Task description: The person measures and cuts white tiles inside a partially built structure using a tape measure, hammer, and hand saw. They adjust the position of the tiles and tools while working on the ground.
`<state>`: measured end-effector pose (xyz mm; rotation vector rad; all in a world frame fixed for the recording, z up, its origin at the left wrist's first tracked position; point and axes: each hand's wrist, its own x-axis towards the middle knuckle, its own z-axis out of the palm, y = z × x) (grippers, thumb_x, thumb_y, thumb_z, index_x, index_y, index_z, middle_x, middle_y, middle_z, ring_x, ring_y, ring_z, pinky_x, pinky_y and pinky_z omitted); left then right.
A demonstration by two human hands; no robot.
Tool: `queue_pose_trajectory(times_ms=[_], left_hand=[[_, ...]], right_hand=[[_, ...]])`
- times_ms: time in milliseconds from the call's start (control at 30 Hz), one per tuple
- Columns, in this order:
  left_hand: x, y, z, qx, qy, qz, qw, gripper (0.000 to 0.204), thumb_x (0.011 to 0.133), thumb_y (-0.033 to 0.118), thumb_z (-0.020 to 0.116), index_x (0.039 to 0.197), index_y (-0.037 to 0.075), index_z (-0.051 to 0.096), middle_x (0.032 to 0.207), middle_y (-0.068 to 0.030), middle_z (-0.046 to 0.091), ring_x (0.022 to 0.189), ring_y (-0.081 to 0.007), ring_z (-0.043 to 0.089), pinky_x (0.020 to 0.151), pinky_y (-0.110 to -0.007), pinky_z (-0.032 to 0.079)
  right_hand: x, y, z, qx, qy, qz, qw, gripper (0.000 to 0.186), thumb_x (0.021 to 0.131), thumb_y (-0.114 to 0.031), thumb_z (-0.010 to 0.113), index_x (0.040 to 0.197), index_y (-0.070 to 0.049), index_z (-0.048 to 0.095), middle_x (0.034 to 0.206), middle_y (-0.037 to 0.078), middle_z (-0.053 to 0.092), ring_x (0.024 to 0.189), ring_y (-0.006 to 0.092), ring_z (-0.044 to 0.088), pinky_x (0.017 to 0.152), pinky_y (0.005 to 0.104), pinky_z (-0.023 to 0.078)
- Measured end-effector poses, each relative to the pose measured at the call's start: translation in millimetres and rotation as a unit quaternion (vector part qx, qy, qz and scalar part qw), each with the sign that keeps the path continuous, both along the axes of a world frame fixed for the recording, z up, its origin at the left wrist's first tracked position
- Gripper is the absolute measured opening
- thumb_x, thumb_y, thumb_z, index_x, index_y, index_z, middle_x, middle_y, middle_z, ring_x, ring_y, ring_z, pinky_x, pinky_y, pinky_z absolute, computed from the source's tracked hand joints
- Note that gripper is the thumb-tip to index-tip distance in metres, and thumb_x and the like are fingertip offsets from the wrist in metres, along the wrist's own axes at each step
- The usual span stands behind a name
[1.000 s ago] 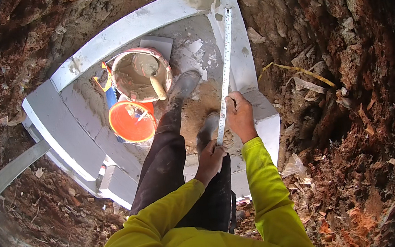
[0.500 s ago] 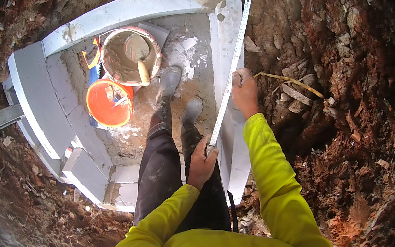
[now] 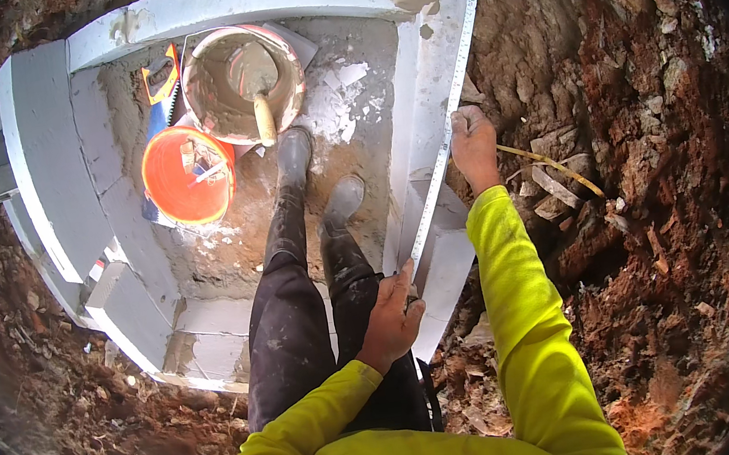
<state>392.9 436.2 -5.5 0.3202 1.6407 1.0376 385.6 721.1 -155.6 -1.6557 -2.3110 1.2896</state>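
a tape measure (image 3: 435,177) runs as a long white blade on a slant along the right-hand pale wall (image 3: 440,25) of the block enclosure, its far end near that wall's upper outer corner and its near end at the left hand (image 3: 392,321). the left hand is clamped round the near end, forefinger lying toward the blade, with a dark bit showing beneath the thumb; the case itself is mostly hidden. the right hand (image 3: 474,147) sits higher up, fingers curled together at the blade's outer edge; one cannot tell whether they truly pinch it or only rest against it. the blade is probably light and thin, stiff enough along its length yet liable to bend or twist when pushed sideways, and its smooth face may slip under dusty fingers. the edges could be sharp, so the case seems the surest hold, with a light fingertip grip on the blade to steady it. as for writing, the blade bears fine dark marks too small to read. no label is legible on the orange bucket (image 3: 163,181), the mortar bucket (image 3: 199,84) with its trowel (image 3: 255,79), or the blue-and-orange handsaw (image 3: 160,118) beside them.
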Motion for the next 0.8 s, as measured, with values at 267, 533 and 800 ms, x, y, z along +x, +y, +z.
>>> queue_pose_trajectory(times_ms=[267,533,800], left_hand=[[-34,-17,-1,0.016,-0.003,0.011,1.0,0.06,0.089,0.014,0.059,0.146,0.002,0.043,0.122,-0.021,0.053,0.111,-0.0366,0.055,0.1,-0.037,0.044],[-171,-51,-30,0.012,0.134,-0.135,0.982,0.064,0.076,0.009,0.063,0.14,0.01,0.052,0.117,-0.0156,0.057,0.11,-0.035,0.059,0.096,-0.038,0.049],[-286,-79,-39,-0.011,0.221,-0.263,0.939,0.067,0.07,0.005,0.062,0.137,0.013,0.056,0.109,-0.0133,0.058,0.095,-0.0309,0.06,0.086,-0.039,0.052]], right_hand=[[-7,-1,-7,-0.012,-0.005,-0.032,0.999,0.014,0.093,-0.008,0.057,0.095,0.004,0.062,0.082,0.019,0.067,0.073,0.03,0.066,0.071,0.0396,0.052],[-44,-23,23,-0.241,0.131,-0.278,0.92,0.013,0.097,-0.01,0.057,0.094,0.001,0.064,0.078,0.005,0.066,0.062,0.0111,0.061,0.056,0.0249,0.053],[-65,-68,10,-0.354,0.176,-0.362,0.844,0.006,0.092,-0.01,0.065,0.09,-0.004,0.064,0.078,0.005,0.067,0.061,0.0116,0.062,0.055,0.0244,0.054]])
